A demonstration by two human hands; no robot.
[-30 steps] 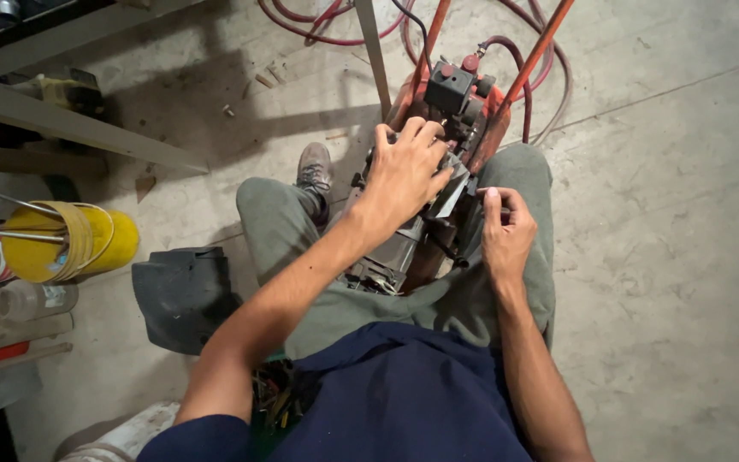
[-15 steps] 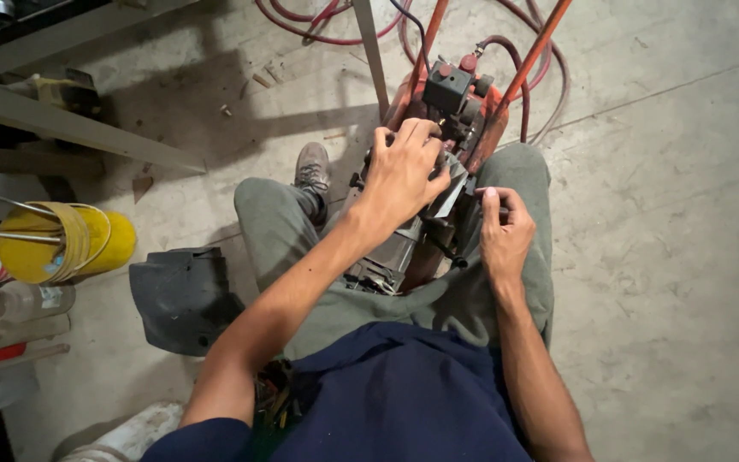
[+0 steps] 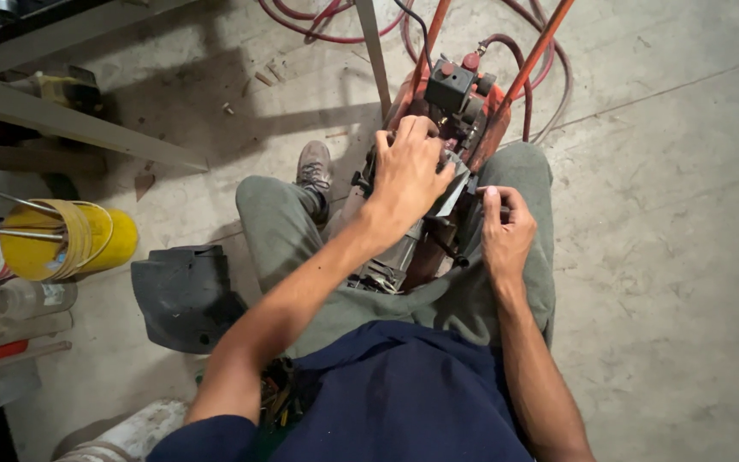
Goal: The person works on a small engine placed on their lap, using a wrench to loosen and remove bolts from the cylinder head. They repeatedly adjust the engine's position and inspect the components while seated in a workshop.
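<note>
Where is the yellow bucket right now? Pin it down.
In the head view the yellow bucket lies on its side at the left edge, on the concrete floor, left of the dark plastic cover and the person's knee.

Single head view, steep downward look, close over lap, concrete floor [image 3: 686, 257] around

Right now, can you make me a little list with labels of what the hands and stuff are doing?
left hand: spread flat on top of the machine
right hand: pinching a small part at the machine's side; the part is too small to tell
machine: red compressor-like unit with orange handles, between the knees
hose: red, coiled on the concrete floor
yellow bucket: lying at far left
</note>
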